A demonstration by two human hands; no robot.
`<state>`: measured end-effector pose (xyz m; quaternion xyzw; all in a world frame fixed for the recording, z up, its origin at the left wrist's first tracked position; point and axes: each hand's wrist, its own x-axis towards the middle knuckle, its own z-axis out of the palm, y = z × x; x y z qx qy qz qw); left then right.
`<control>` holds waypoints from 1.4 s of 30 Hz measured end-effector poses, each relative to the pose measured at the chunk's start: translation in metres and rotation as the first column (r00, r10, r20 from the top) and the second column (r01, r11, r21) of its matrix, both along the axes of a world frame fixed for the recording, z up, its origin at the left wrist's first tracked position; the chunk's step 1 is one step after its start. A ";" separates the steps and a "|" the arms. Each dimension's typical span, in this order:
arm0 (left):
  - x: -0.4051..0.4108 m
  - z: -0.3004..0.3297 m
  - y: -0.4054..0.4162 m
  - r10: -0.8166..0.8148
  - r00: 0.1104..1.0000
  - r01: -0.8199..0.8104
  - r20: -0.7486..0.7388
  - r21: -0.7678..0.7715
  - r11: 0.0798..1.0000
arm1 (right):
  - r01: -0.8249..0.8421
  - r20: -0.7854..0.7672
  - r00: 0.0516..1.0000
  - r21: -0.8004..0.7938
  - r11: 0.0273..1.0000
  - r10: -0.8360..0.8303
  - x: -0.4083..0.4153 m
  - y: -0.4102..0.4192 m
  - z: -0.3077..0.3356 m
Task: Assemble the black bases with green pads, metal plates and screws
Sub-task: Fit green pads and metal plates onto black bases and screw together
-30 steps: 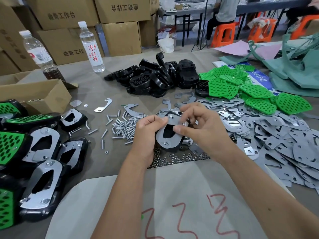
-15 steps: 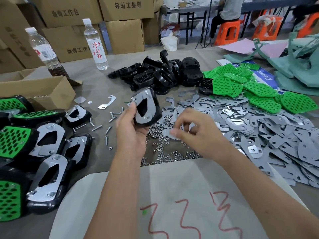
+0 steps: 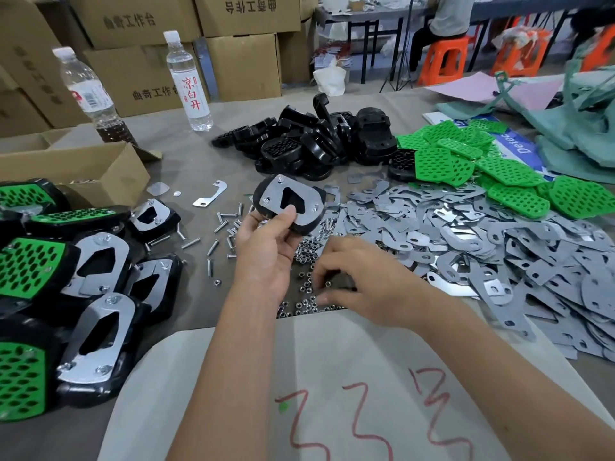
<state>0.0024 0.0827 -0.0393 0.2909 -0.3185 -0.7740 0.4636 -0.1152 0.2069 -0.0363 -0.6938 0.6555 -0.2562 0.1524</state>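
My left hand [image 3: 266, 251] grips a black base [image 3: 289, 202] with a metal plate on its upper face, held above the table with the plate turned toward me. My right hand [image 3: 362, 287] reaches down into the small nuts [image 3: 304, 291], fingers curled over them; whether a nut is pinched I cannot tell. Loose screws [image 3: 226, 227] lie left of the nuts. A pile of black bases [image 3: 316, 141] sits at the back, green pads [image 3: 499, 171] at the right, metal plates [image 3: 482, 241] spread in front of them.
Finished bases with plates and green pads [image 3: 60, 277] crowd the left edge. A cardboard box [image 3: 83, 168] and two bottles [image 3: 188, 81] stand at the back left. White paper with red marks [image 3: 332, 394] lies in front of me. Green bags [image 3: 582, 128] fill the far right.
My left hand lifted the base with its plate off the table and turned it toward me. My right hand let go of it and dropped to the nuts.
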 end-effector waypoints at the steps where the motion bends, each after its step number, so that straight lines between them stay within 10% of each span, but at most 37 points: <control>1: 0.000 0.000 0.000 0.005 1.000 -0.005 0.017 -0.008 1.000 | -0.010 -0.001 1.000 0.007 1.000 0.010 0.001 0.000 0.000; 6: -0.001 -0.001 0.001 0.035 0.999 -0.034 0.042 -0.019 0.999 | -0.027 -0.002 1.000 -0.014 1.000 0.027 0.002 -0.002 -0.003; 16: -0.006 -0.007 0.007 -0.053 0.949 0.127 0.312 -0.222 0.967 | 0.423 0.677 0.728 -0.326 0.845 -0.104 -0.017 0.000 -0.002; 42: -0.011 -0.009 0.015 -0.144 0.945 0.205 0.295 -0.186 0.961 | 0.371 0.624 0.765 -0.224 0.901 -0.160 -0.028 0.002 -0.004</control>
